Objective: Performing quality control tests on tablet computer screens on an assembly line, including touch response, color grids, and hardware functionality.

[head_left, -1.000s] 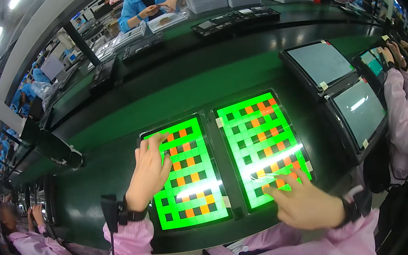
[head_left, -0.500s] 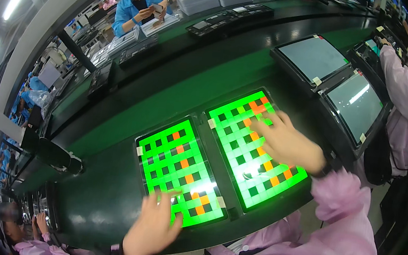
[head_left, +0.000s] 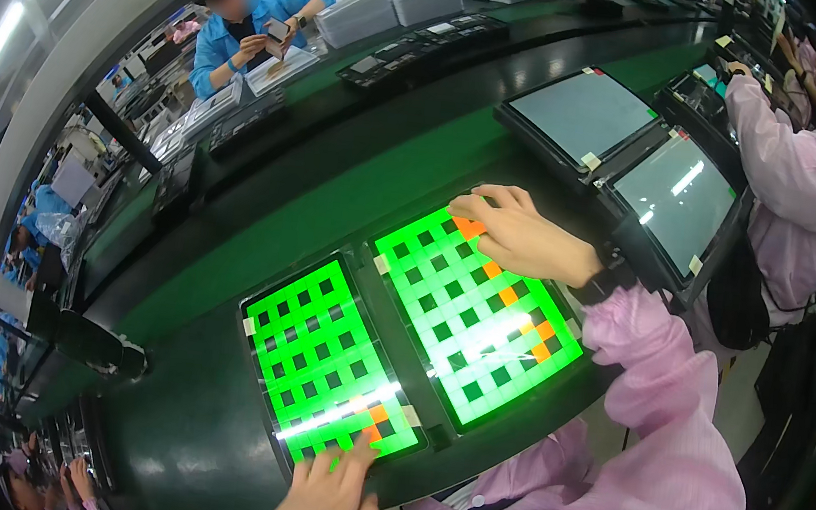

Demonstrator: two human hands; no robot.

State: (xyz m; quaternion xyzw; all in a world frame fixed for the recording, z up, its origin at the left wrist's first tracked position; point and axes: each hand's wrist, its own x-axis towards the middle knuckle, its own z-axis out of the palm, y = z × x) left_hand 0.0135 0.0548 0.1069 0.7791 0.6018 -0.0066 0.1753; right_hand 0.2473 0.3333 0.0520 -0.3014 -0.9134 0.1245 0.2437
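Observation:
Two lit tablet-like screens lie side by side, both showing a green grid with black squares. On the left screen (head_left: 322,346), two orange squares sit near the lower right corner, and the index finger of my left hand (head_left: 325,497) reaches there from the near edge. That hand holds nothing, its fingers apart. Over the far right corner of the right screen (head_left: 462,312) is my right hand (head_left: 526,238), empty, with fingers stretched out and slightly bent. A broken line of orange squares runs down that screen's right side. Part of the grid is hidden beneath each hand.
Two grey-screened panels (head_left: 580,115) in black frames lie farther right, near a co-worker in a pink sleeve (head_left: 790,168). A person in blue (head_left: 242,30) holds a small object across the dark green bench (head_left: 333,206). Grey trays (head_left: 359,18) stand at the back.
Most orange squares on the left screen have turned green, and fewer show on the right one. My right hand moved to the far corner; my left hand slid toward the near edge.

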